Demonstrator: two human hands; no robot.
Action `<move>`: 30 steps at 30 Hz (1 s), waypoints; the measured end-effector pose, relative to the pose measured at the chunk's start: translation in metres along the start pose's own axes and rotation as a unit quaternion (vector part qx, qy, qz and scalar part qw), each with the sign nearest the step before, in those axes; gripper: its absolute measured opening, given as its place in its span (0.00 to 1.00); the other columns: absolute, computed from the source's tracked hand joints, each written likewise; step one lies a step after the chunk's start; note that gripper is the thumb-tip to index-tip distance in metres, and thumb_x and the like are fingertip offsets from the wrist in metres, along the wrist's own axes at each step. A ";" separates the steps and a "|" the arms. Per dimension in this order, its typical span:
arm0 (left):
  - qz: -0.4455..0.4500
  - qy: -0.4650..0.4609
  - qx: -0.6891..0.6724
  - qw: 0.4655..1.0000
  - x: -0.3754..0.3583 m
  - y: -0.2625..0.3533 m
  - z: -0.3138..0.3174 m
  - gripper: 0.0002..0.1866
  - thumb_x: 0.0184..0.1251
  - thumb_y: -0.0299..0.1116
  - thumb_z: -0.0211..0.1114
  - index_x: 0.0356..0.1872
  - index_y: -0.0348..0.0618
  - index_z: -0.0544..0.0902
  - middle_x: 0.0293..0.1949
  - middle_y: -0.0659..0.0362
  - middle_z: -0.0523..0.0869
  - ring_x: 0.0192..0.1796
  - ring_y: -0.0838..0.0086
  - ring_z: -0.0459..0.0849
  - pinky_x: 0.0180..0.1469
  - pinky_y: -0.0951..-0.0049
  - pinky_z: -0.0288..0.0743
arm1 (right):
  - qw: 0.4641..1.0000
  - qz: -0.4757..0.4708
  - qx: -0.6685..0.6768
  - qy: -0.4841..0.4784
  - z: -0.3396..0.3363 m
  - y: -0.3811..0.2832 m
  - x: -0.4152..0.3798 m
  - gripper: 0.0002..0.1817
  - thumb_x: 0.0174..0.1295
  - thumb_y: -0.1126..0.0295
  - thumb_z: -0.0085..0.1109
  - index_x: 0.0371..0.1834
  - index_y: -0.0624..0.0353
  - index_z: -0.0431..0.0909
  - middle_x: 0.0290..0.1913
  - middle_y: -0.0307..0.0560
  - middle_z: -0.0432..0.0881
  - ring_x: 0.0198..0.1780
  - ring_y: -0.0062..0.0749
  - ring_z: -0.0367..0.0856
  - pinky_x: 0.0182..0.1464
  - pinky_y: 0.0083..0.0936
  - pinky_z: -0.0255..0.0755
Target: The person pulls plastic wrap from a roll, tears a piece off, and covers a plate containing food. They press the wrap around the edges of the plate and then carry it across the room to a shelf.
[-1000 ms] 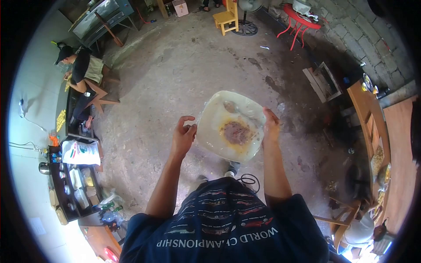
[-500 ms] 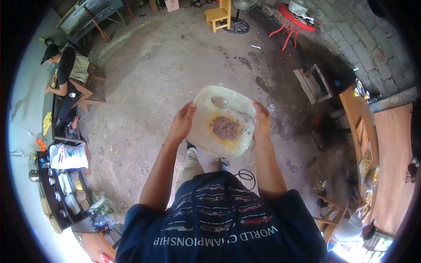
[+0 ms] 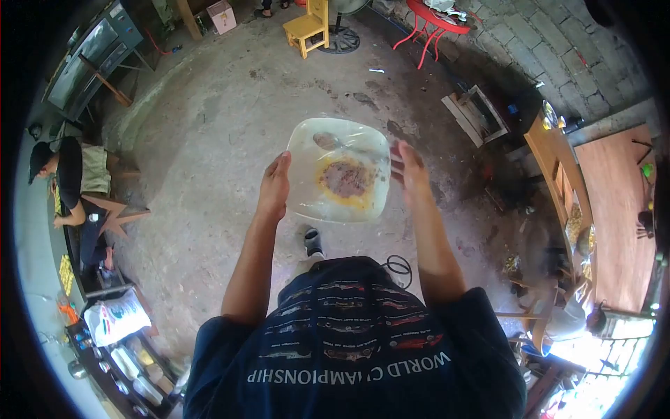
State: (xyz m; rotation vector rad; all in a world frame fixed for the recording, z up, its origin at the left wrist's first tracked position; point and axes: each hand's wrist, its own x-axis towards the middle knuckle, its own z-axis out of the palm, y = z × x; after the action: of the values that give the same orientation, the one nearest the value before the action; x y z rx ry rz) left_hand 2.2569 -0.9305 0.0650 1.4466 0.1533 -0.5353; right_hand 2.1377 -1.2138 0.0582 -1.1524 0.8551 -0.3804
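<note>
A pale, squarish plate [image 3: 303, 188] is held out in front of my body. Brown and yellow food residue [image 3: 347, 178] covers its middle, and a spoon [image 3: 325, 142] lies across the far part. My left hand [image 3: 275, 187] grips the plate's left rim, thumb at the edge and the other fingers partly hidden. Beside the right rim, my right hand [image 3: 412, 171] has its fingers spread and slightly blurred. A narrow gap seems to separate it from the plate.
A person in a dark cap [image 3: 70, 167] works at the left wall, near a wooden stool [image 3: 115, 213]. Ahead are a yellow chair [image 3: 307, 29], a fan base [image 3: 340, 40] and a red table [image 3: 440, 21]. A wooden frame [image 3: 478, 115] and long wooden tables [image 3: 614, 209] are on the right.
My right hand has come off the plate's right rim and its fingers have spread. The plate has shifted slightly left and away from me. The view has turned and moved forward.
</note>
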 end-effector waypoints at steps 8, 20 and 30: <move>0.076 0.001 0.006 0.997 0.094 0.015 0.003 0.34 0.89 0.53 0.58 0.75 0.27 0.77 0.68 0.46 0.86 0.69 0.64 0.83 0.73 0.66 0.73 | 0.751 -0.479 -0.426 -0.158 0.111 -0.006 -0.072 0.21 0.68 0.73 0.66 0.64 0.59 0.84 0.60 0.53 0.87 0.62 0.51 0.85 0.67 0.47 0.78; 0.073 0.054 -0.061 0.994 0.183 0.044 0.054 0.32 0.91 0.51 0.54 0.72 0.28 0.78 0.65 0.47 0.87 0.66 0.66 0.83 0.69 0.67 0.74 | 0.736 -0.534 -0.393 -0.134 0.094 -0.046 0.015 0.24 0.61 0.82 0.63 0.62 0.58 0.87 0.67 0.56 0.84 0.66 0.54 0.83 0.71 0.46 0.76; 0.160 0.077 -0.031 0.984 0.245 0.076 0.142 0.32 0.91 0.52 0.54 0.70 0.27 0.79 0.64 0.51 0.87 0.64 0.69 0.83 0.69 0.69 0.74 | 0.991 0.011 0.053 -0.119 0.057 -0.041 0.161 0.36 0.81 0.68 0.61 0.85 0.73 0.58 0.78 0.59 0.74 0.77 0.42 0.76 0.79 0.38 0.69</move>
State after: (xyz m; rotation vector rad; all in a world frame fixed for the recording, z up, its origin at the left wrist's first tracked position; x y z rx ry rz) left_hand 2.4734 -1.1282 0.0516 1.4176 0.0566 -0.1553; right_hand 2.2897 -1.3005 0.0410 -1.0648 0.6309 -0.2607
